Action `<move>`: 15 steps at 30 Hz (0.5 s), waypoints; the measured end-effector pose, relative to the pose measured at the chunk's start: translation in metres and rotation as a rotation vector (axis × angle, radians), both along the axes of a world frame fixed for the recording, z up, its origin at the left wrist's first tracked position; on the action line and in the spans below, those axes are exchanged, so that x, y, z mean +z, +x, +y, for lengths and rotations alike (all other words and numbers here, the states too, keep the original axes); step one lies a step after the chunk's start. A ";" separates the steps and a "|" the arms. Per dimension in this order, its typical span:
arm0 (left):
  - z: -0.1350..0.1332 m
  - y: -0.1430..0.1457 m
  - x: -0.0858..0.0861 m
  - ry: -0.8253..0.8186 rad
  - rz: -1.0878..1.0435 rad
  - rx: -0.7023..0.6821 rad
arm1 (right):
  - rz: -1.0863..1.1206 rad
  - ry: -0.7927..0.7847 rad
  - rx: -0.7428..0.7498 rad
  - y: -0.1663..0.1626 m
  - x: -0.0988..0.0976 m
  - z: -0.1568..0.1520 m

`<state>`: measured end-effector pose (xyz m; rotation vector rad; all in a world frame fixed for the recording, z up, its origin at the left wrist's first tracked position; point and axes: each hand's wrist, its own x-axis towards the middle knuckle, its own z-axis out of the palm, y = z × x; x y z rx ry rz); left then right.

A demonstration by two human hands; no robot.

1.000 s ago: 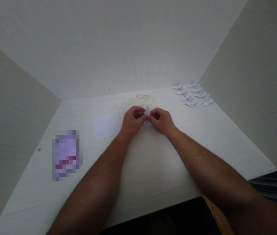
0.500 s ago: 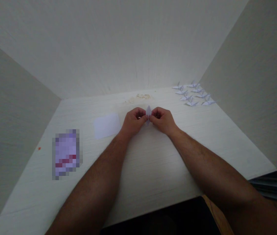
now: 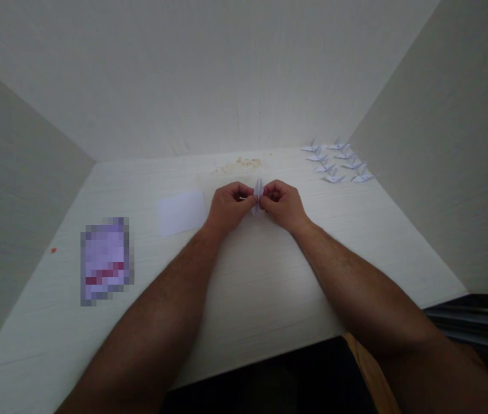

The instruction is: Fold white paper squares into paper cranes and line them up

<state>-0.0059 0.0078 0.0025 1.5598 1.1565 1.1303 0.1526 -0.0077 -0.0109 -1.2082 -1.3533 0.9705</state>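
A small folded piece of white paper [image 3: 258, 188] stands upright between my hands, narrow with pointed tips at its top. My left hand [image 3: 233, 205] pinches its left side between thumb and fingers. From the other side my right hand [image 3: 282, 201] grips it the same way. Fingertips cover the paper's middle part. Just left of my left hand, a flat sheet of white paper [image 3: 180, 213] lies on the table. Several folded paper cranes [image 3: 334, 179] are set out in two rows at the back right.
The pale table [image 3: 261, 299] is bounded by walls at the back and both sides. A blurred-out purple packet [image 3: 105, 253] lies at the left, with a small orange bit [image 3: 53, 250] beyond it. Brownish marks [image 3: 248, 163] show near the back wall.
The folded paper's top tips now show as two separate points, where before it looked like one broad flap. The whole view has shifted slightly; both hands still hold the paper.
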 end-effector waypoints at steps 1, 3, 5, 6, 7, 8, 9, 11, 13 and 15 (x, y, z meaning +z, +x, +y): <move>0.000 0.000 0.001 0.004 0.004 0.010 | -0.006 0.003 -0.010 0.000 0.000 0.000; -0.001 0.000 0.001 0.019 0.014 0.024 | -0.014 0.017 -0.028 0.001 0.000 0.001; 0.000 0.000 0.000 0.030 0.018 0.028 | -0.020 0.019 -0.038 0.001 0.000 0.001; 0.000 0.000 0.000 0.032 0.016 0.029 | -0.026 0.011 -0.040 0.001 0.000 0.001; 0.001 0.000 -0.001 0.032 0.016 0.030 | -0.034 -0.003 -0.039 0.001 0.000 0.001; 0.001 0.000 -0.001 0.032 0.017 0.033 | -0.042 -0.017 -0.035 0.001 0.001 0.000; 0.001 0.000 -0.001 0.033 0.021 0.037 | -0.046 -0.029 -0.030 0.001 0.002 0.000; 0.001 0.000 0.000 0.041 0.033 0.043 | -0.048 -0.044 -0.017 0.001 0.003 -0.001; -0.001 -0.001 0.002 0.049 0.039 0.045 | -0.041 -0.044 -0.008 0.001 0.004 -0.002; -0.002 0.000 0.003 0.052 0.037 0.048 | -0.034 -0.042 -0.005 0.001 0.004 -0.002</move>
